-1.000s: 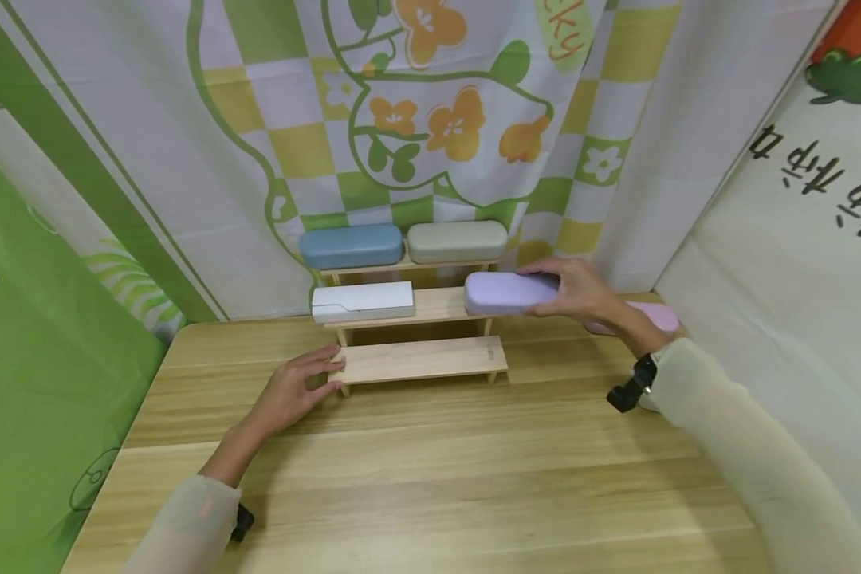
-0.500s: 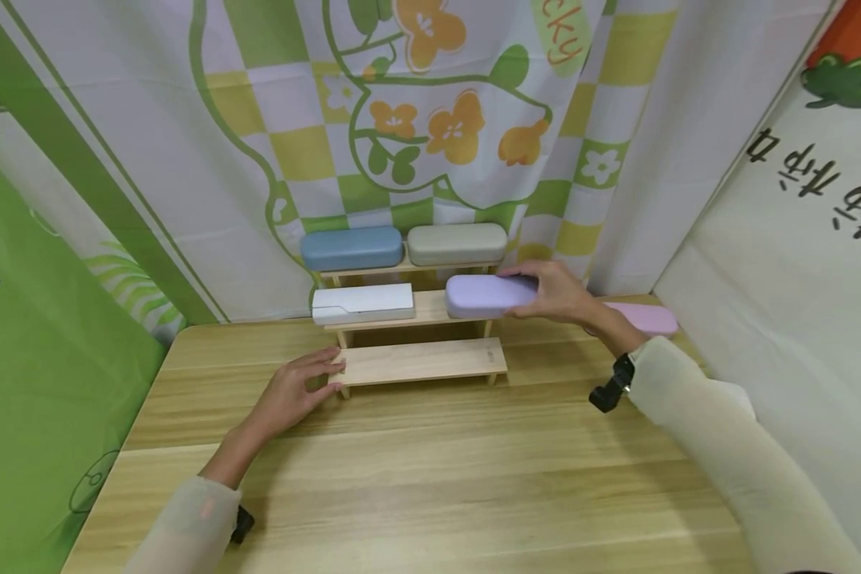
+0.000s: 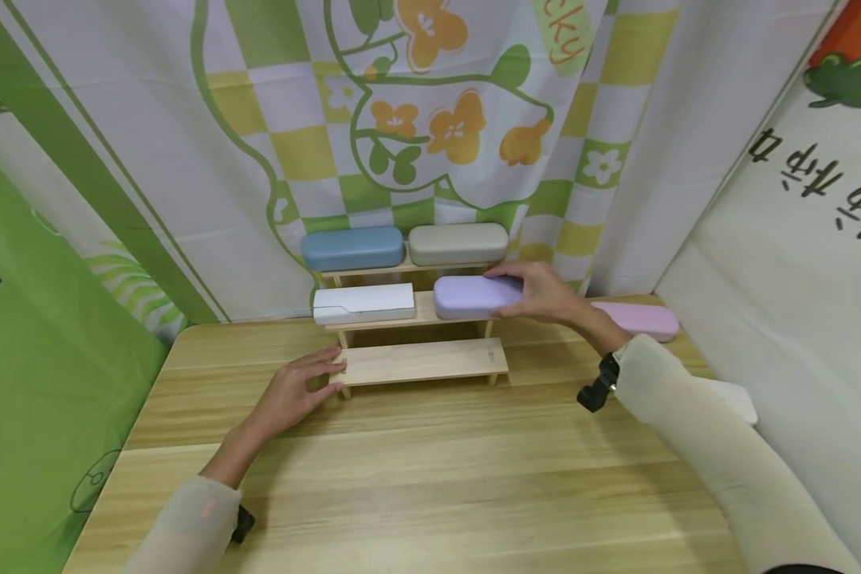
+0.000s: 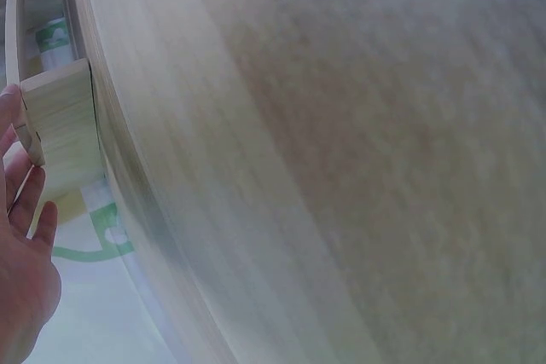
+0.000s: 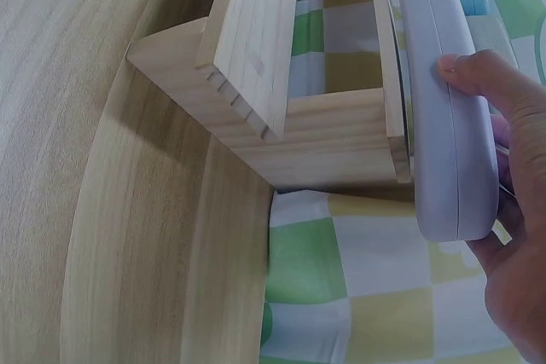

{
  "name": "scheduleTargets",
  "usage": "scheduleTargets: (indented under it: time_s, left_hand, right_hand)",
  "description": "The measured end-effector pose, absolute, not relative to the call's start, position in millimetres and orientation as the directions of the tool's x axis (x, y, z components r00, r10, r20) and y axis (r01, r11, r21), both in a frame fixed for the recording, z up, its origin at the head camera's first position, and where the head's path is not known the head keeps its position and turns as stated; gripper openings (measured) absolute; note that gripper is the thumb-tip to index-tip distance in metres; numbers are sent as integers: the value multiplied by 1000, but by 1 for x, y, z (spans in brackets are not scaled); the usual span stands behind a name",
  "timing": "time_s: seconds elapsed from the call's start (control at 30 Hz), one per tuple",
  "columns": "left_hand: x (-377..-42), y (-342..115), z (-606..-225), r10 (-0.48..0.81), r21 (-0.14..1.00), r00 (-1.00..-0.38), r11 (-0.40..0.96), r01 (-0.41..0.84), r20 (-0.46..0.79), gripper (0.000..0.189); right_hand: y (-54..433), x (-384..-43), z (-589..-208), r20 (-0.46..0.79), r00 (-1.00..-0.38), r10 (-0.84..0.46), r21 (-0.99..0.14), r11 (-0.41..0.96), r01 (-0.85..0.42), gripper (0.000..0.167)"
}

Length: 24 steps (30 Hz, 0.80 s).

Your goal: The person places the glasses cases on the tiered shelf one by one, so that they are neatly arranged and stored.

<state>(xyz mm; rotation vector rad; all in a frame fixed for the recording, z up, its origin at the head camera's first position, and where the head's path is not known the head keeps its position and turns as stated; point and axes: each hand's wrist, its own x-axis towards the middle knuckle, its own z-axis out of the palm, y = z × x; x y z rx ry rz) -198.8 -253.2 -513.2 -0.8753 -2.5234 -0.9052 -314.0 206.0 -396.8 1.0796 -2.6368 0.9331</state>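
Observation:
A lavender glasses case (image 3: 469,296) is at the right end of the middle tier of a wooden stepped rack (image 3: 419,360). My right hand (image 3: 545,295) holds its right end, thumb on the near side and fingers on the far side. In the right wrist view the lavender case (image 5: 448,117) sits along the tier board, jutting past its end. My left hand (image 3: 294,395) touches the left end of the lowest tier with fairly straight fingers. In the left wrist view the left hand's fingertips (image 4: 34,178) meet the board's edge.
On the top tier sit a blue case (image 3: 353,248) and a grey-green case (image 3: 459,244). A white case (image 3: 363,303) lies on the middle tier's left. At the table's right are a pink case (image 3: 642,320) and a white object (image 3: 732,399), partly behind my sleeve. Patterned curtains (image 3: 445,143) hang behind.
My right hand has moved left with the lavender case, bringing it further onto the middle tier. More of the pink case and the white object shows. The left hand stays in place.

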Motion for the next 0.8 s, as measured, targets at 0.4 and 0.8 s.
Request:
scheduleTargets:
  time_s: [0.4,0.8]
  left_hand:
    - [-198,-253,-512,439,469,-768,614,635,466,37]
    - [-198,-253,-513,435,475,-775,617,628,459,36]
  right_hand:
    - [194,-315,-400,332,-746,-578,-485,574,-660,62]
    - [184,-314,-399,365,-703,-611,-452,544,-707,59]
